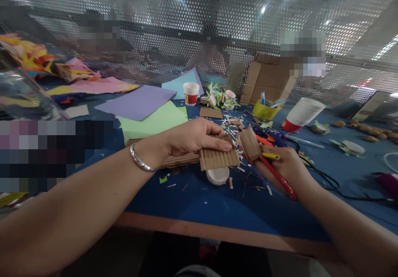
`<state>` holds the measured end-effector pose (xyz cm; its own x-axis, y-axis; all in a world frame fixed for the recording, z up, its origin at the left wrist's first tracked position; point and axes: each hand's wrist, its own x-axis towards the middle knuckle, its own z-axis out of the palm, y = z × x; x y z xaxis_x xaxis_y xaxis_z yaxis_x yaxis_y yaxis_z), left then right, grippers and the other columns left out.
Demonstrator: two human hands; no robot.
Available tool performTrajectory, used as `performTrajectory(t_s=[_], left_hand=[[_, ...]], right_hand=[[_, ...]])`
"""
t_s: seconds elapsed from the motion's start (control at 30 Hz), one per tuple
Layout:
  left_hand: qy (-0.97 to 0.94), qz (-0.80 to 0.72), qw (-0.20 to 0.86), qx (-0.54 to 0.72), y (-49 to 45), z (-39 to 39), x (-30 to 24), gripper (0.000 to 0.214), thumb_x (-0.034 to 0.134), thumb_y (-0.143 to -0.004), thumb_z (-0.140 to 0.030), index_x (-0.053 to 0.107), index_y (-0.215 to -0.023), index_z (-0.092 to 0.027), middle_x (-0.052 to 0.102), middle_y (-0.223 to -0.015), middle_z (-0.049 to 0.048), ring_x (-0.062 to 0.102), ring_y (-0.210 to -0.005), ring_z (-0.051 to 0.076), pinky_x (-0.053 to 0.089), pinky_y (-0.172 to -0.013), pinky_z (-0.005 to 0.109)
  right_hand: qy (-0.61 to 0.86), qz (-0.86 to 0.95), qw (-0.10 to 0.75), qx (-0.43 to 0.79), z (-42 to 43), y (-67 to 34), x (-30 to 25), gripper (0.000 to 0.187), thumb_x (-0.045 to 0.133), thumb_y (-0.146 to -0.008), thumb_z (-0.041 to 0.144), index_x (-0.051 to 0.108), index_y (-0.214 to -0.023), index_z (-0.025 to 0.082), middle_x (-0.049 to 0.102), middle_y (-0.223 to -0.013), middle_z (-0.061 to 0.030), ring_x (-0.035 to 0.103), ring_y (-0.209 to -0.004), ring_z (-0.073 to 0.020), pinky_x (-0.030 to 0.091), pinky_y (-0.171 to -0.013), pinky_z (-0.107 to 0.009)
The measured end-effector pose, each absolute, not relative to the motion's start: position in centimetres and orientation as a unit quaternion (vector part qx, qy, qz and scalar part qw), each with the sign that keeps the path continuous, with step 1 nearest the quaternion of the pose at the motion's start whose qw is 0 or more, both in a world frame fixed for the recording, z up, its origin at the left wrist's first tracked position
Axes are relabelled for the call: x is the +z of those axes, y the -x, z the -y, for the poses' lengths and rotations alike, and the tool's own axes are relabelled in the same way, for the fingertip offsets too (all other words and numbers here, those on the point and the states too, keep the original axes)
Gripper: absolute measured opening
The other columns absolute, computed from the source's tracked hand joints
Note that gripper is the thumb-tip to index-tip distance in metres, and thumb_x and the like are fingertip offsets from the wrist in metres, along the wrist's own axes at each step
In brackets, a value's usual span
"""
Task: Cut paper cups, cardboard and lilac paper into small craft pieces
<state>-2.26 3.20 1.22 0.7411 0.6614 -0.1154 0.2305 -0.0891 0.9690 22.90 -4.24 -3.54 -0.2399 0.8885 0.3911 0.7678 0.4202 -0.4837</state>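
Observation:
My left hand [202,138] is closed, thumb on top, on a ribbed piece of corrugated cardboard [219,156]. A white paper disc, perhaps a cup bottom [218,176], shows just below that piece. Between the fingers of my right hand [284,165] is a smaller cardboard piece [249,145], tilted up. The same hand also has a long red tool [278,178] with a yellow part [270,156]; its kind is not clear. More corrugated cardboard [180,159] lies behind my left wrist.
Paper scraps [236,123] litter the blue table [205,206]. Green paper [149,123] and purple paper [138,103] lie left. At the back stand a paper cup [190,93], a yellow holder [265,110] and stacked cups [303,113]. A black cord [326,179] runs right.

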Motion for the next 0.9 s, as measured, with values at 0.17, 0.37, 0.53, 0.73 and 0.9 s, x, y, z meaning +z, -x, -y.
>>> performTrajectory(t_s=[0.17,0.37,0.53,0.73,0.9], left_hand=[[-0.846,-0.476,0.058,0.233,4.6,-5.6,1.4,0.035,0.066,-0.08,-0.024,0.071,-0.114,-0.016,0.072,-0.101,0.0116,0.061,-0.091,0.026,0.046,-0.08,0.036],[-0.899,-0.35,0.035,0.26,3.0,-3.0,1.3,0.03,0.061,-0.085,-0.021,0.065,-0.115,-0.017,0.068,-0.112,0.0091,0.06,-0.103,0.024,0.045,-0.088,0.036],[-0.956,-0.236,0.068,0.161,0.9,-0.4,1.2,0.031,0.066,-0.089,-0.045,0.072,-0.102,-0.017,0.068,-0.1,0.0094,0.056,-0.1,0.027,0.041,-0.089,0.039],[-0.982,-0.173,0.052,0.053,-0.2,0.9,0.5,0.015,0.061,-0.086,-0.018,0.071,-0.096,-0.017,0.07,-0.096,0.0085,0.055,-0.1,0.027,0.041,-0.09,0.04],[-0.984,-0.167,0.013,0.064,-1.0,1.3,-0.5,0.014,0.059,-0.083,-0.016,0.07,-0.09,-0.016,0.07,-0.101,0.0089,0.056,-0.102,0.028,0.04,-0.09,0.042]], right_hand=[[0.526,0.785,0.305,0.115,3.5,-22.9,-4.3,0.034,0.061,-0.085,0.044,0.053,-0.062,0.021,0.052,-0.054,0.0009,0.049,-0.048,-0.0136,0.038,-0.045,-0.026],[0.548,0.775,0.285,0.133,3.0,-22.2,-4.2,0.041,0.059,-0.087,0.057,0.054,-0.066,0.022,0.046,-0.046,0.004,0.044,-0.042,-0.0123,0.034,-0.041,-0.025],[0.573,0.76,0.287,0.114,3.0,-22.2,-2.5,0.046,0.063,-0.085,0.057,0.05,-0.059,0.021,0.047,-0.047,0.0027,0.045,-0.046,-0.0125,0.034,-0.045,-0.025],[0.567,0.757,0.305,0.11,3.1,-22.4,-2.1,0.047,0.064,-0.086,0.057,0.054,-0.058,0.02,0.052,-0.045,0.0027,0.047,-0.043,-0.0113,0.035,-0.045,-0.023],[0.563,0.762,0.302,0.107,3.1,-22.5,-2.2,0.043,0.065,-0.086,0.055,0.058,-0.062,0.019,0.053,-0.047,0.0032,0.048,-0.046,-0.0114,0.035,-0.045,-0.022]])
